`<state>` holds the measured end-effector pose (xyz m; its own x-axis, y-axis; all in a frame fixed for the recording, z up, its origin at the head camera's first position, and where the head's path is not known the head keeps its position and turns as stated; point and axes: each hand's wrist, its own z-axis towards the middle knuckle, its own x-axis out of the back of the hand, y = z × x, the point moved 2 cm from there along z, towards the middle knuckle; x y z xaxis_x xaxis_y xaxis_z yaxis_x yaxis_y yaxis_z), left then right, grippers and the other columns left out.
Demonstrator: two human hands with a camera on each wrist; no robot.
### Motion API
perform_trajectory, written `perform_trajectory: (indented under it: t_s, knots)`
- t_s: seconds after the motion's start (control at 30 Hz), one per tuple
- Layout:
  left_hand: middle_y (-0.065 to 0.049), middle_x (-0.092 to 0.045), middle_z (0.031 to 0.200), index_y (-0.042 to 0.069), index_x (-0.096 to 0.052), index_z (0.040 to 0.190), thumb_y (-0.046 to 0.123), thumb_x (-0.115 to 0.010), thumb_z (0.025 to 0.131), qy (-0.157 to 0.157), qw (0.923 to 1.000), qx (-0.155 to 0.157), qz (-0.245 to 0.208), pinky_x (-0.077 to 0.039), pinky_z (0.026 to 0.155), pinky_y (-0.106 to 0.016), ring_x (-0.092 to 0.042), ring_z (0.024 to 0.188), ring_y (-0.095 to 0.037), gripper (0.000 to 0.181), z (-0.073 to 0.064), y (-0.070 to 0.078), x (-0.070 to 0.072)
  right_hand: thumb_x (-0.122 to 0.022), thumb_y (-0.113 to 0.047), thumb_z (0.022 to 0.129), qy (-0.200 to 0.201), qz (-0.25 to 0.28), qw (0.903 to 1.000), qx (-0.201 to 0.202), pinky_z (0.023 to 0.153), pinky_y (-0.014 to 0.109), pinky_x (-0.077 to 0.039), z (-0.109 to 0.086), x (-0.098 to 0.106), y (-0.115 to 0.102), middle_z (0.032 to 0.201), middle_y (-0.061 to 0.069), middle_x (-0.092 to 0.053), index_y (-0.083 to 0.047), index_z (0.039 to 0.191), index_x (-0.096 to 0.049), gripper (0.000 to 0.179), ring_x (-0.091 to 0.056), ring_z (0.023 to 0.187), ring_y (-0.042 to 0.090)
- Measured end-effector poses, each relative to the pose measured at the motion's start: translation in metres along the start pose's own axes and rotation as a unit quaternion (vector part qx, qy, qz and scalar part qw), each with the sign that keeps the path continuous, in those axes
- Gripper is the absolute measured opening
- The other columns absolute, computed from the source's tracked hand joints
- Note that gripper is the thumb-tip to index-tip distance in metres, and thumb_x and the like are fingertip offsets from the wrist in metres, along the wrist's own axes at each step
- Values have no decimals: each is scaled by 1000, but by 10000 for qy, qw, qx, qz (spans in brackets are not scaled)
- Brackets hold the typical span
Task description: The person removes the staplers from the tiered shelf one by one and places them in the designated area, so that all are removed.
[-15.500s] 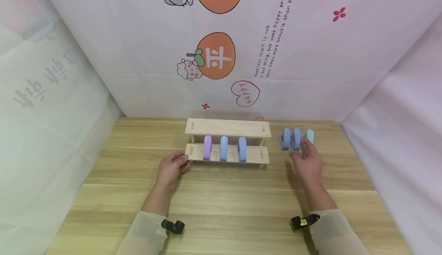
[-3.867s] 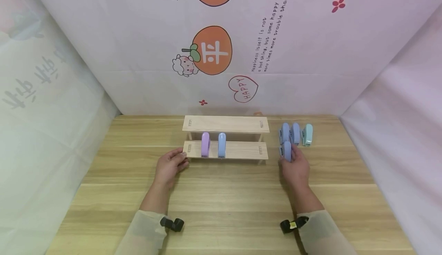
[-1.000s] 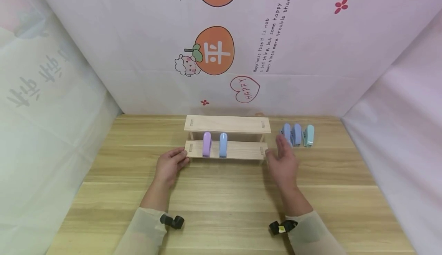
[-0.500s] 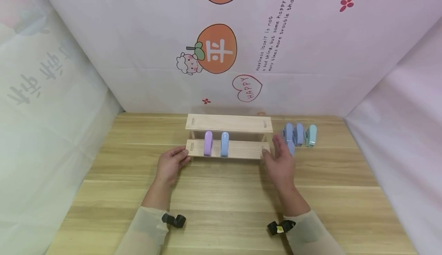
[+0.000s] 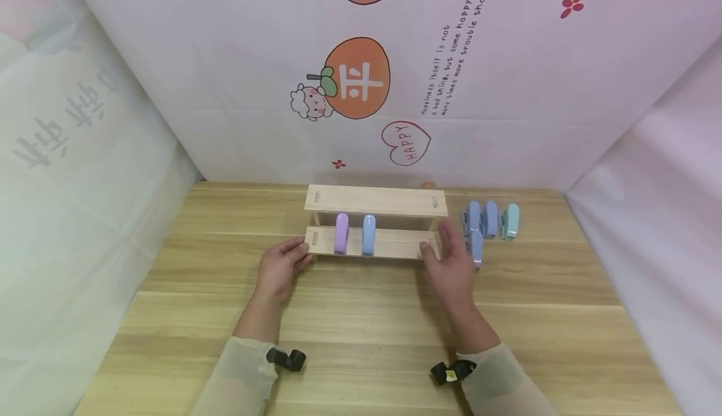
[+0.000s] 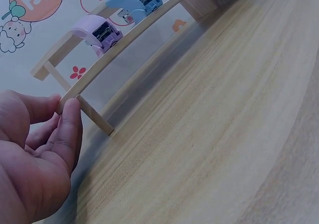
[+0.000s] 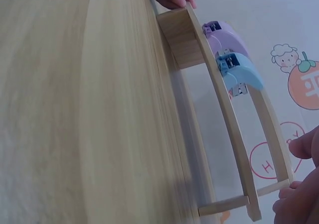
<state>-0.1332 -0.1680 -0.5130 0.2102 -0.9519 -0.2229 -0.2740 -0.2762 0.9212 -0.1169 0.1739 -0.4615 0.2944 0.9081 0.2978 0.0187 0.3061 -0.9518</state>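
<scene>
A two-step wooden rack (image 5: 395, 244) stands near the back of the table. On its lower step sit a purple stapler (image 5: 341, 233) and a light blue stapler (image 5: 368, 234), side by side. My left hand (image 5: 280, 270) pinches the lower step's left end between thumb and fingers; the left wrist view shows this grip on the board (image 6: 94, 69) closely. At the other end, my right hand (image 5: 453, 272) has its fingers extended and holds nothing. Its thumb overlaps the right end of the lower step in the head view.
Right of the rack, blue staplers (image 5: 489, 218) stand on the wooden table (image 5: 366, 328), one nearer the front (image 5: 476, 250), beside a mint green stapler (image 5: 510, 220). A printed cloth (image 5: 254, 140) hangs behind the table; cloth also borders both sides.
A blue stapler stood third on the lower step; my right hand took it to the table beside the other blue ones and released it. That hand has since moved left to the rack's right end.
</scene>
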Motion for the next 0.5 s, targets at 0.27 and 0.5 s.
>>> perform_trajectory:
  t_s: [0.27,0.5]
  knots:
    - [-26,-59,133,-12,-58,135,1,-65,101,25,10000,-4,24,-61,96,-28,-73,95,-16,38,-1,1,0,-73,-6,94,-17,297,9988,379,125,32,-34,-5,-12,-5,158,10,-47,-4,154,-45,66,-42,147,21]
    - [-27,-58,134,-12,-58,135,1,-66,100,12,10000,1,-21,-62,96,-29,-74,93,-16,38,1,-1,0,-74,-8,95,-118,210,9986,473,125,29,-33,-8,-23,-7,159,7,-46,-6,155,-44,67,-40,148,18]
